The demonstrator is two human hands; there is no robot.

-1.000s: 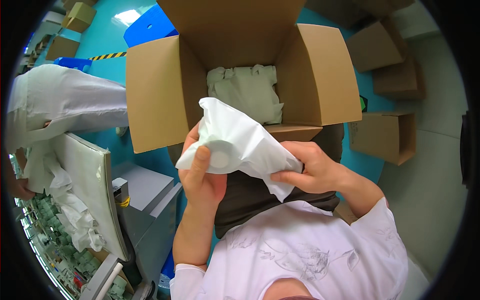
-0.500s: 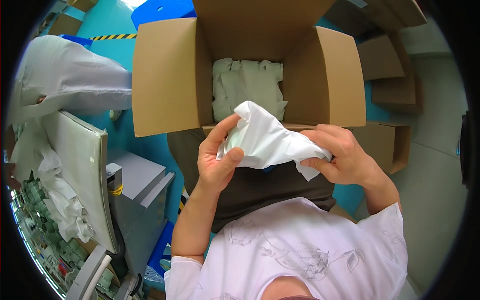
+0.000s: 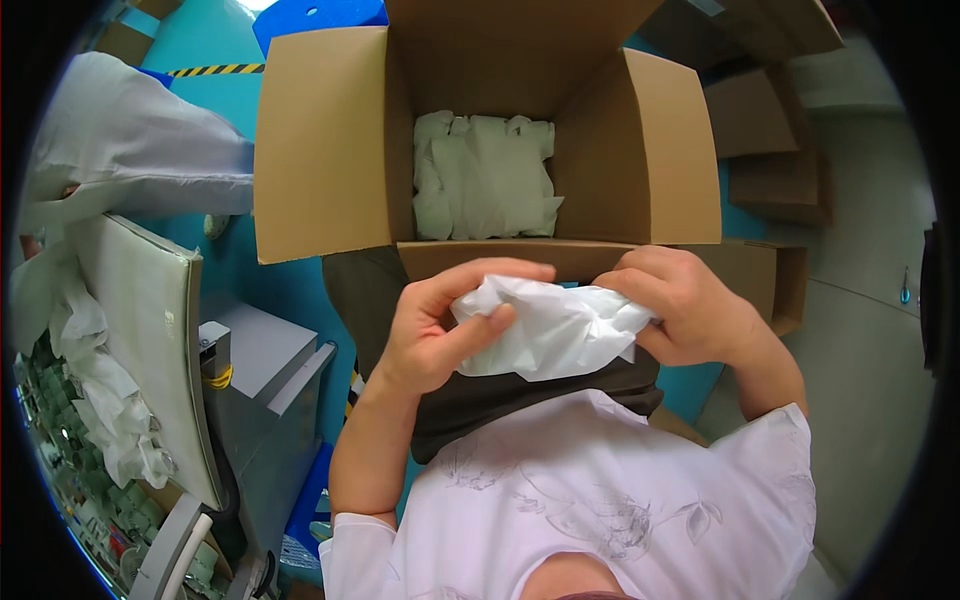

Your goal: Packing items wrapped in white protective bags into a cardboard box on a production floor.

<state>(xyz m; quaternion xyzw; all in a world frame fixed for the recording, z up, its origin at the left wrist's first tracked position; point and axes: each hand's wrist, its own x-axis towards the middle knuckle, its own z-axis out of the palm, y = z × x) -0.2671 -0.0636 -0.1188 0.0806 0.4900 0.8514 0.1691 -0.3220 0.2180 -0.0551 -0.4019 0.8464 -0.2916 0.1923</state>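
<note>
Between my hands, above my lap, is a bundle of white wrapping paper (image 3: 560, 335); what it wraps, if anything, is hidden. My left hand (image 3: 440, 325) is closed round the bundle's left end, thumb on the near side and fingers over the top. At the other end my right hand (image 3: 680, 305) grips the paper between thumb and fingers. Just beyond them an open cardboard box (image 3: 420, 260) stands with its flaps spread. White paper-wrapped bundles (image 3: 485, 180) lie side by side on its bottom.
To the left, a padded board (image 3: 150, 330) stands beside a grey cabinet (image 3: 265, 350). Loose white paper (image 3: 105, 400) and many greenish pieces (image 3: 70, 460) lie past it. Another person in white clothing (image 3: 150, 140) is at the far left. More cardboard boxes (image 3: 775, 190) stand at right.
The raised upper corner of the paper has been folded down, and the bundle is more compact. My left fingers have moved over its top. Both hands still hold it.
</note>
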